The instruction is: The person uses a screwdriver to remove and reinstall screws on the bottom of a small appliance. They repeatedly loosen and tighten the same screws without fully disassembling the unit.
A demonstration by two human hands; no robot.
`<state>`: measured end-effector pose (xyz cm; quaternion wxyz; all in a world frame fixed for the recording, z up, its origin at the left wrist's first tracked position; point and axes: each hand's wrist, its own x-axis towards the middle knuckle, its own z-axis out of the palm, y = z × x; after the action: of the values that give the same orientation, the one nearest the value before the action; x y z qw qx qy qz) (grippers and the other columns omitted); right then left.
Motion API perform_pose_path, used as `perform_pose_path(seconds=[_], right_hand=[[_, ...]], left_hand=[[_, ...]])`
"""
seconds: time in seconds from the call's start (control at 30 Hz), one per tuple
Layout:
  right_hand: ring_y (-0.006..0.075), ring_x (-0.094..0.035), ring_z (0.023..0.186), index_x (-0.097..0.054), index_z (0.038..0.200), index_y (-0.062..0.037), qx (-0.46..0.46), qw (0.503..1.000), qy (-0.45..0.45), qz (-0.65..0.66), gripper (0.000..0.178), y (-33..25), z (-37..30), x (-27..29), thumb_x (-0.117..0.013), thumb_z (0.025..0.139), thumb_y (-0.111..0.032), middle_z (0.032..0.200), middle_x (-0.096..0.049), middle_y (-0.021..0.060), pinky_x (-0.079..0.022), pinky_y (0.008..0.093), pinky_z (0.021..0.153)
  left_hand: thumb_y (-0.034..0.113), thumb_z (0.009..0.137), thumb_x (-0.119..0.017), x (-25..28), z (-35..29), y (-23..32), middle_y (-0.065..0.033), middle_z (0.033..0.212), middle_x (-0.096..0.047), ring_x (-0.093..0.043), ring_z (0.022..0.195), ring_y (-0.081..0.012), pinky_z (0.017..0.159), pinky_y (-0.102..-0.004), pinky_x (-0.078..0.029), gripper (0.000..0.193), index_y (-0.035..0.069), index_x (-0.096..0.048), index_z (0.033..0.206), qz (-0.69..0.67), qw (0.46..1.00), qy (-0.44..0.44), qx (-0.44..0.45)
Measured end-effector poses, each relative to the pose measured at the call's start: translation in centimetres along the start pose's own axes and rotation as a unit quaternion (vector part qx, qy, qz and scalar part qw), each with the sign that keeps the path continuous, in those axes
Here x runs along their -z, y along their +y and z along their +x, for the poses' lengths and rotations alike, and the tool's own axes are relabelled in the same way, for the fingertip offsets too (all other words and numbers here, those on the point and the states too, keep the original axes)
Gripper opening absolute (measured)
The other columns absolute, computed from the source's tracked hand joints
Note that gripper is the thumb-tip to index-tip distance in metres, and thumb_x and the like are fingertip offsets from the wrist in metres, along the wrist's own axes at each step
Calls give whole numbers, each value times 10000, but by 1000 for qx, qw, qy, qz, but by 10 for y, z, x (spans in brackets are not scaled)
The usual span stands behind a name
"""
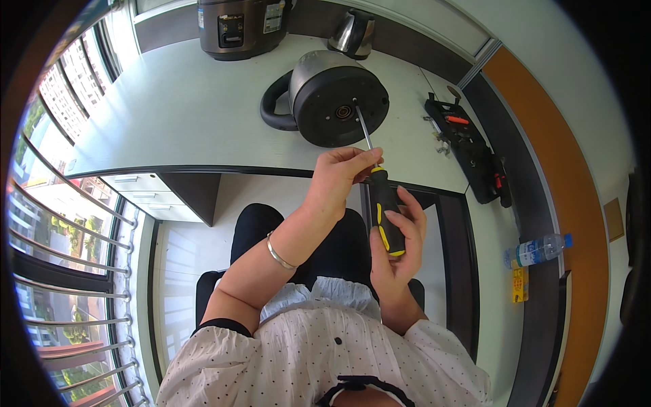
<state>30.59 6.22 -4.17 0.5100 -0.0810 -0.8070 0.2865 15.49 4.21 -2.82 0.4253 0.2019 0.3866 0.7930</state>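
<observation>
An electric kettle [319, 102] lies on its side on the white desk, its round black base turned toward me and its black handle at the left. A screwdriver [390, 217] with a black and yellow handle reaches up to that base, its tip at a small hole near the upper middle. My left hand [342, 173] pinches the metal shaft just above the handle. Around the handle, the fingers of my right hand [400, 247] are closed. Whether the tip sits in a screw is too small to tell.
Behind the kettle stand a brown cooker [244, 30] and a second metal kettle [351, 34]. A black tool case [468, 146] lies open at the right, small metal bits beside it. Farther right are a water bottle [539, 251] and a yellow box [520, 285]. The desk's front edge [271, 169] runs below the kettle.
</observation>
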Motion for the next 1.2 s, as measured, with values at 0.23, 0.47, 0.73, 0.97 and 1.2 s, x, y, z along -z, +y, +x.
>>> perform_pose_path(seconds=[0.23, 0.47, 0.73, 0.97, 1.2], right_hand=[[289, -502, 1136, -526, 1121, -30, -18, 1000, -8, 8, 373, -1, -1, -1, -598, 767, 64, 1314, -443, 218, -424, 357, 951], [306, -489, 1175, -508, 1149, -21, -19, 1000, -17, 8, 398, 0, 1, -2, -588, 768, 63, 1315, -435, 217, -423, 370, 969], [327, -505, 1138, -533, 1120, -22, 9, 999, -27, -27, 366, 0, 3, 2, -588, 766, 54, 1291, -464, 220, -420, 375, 942], [325, -519, 1136, -535, 1115, -23, 10, 999, -29, -39, 345, 1, 3, 2, -589, 780, 40, 1288, -472, 219, -431, 377, 946], [326, -521, 1133, -536, 1114, -25, 16, 999, -27, -40, 350, 2, 2, 2, -589, 776, 45, 1284, -476, 218, -439, 375, 936]], left_hand=[[219, 833, -702, 2, 1, 0, -54, 799, -662, -578, 699, -101, 737, -263, -448, 190, 37, -661, 797, 7, 1000, -3, -2], [211, 849, -681, 3, 4, -1, -68, 806, -664, -614, 715, -129, 755, -286, -463, 191, 23, -662, 822, 14, 1000, -2, -4], [215, 853, -675, 2, 2, 0, -78, 817, -670, -622, 728, -135, 774, -292, -461, 200, 16, -663, 843, 1, 1000, -6, 0], [220, 852, -674, 1, 1, 0, -73, 812, -672, -620, 737, -131, 775, -283, -453, 198, 23, -668, 837, 0, 1000, -5, 4], [221, 850, -676, 2, 2, 0, -72, 815, -671, -626, 739, -134, 775, -284, -454, 197, 25, -667, 838, 4, 1000, -5, 5]])
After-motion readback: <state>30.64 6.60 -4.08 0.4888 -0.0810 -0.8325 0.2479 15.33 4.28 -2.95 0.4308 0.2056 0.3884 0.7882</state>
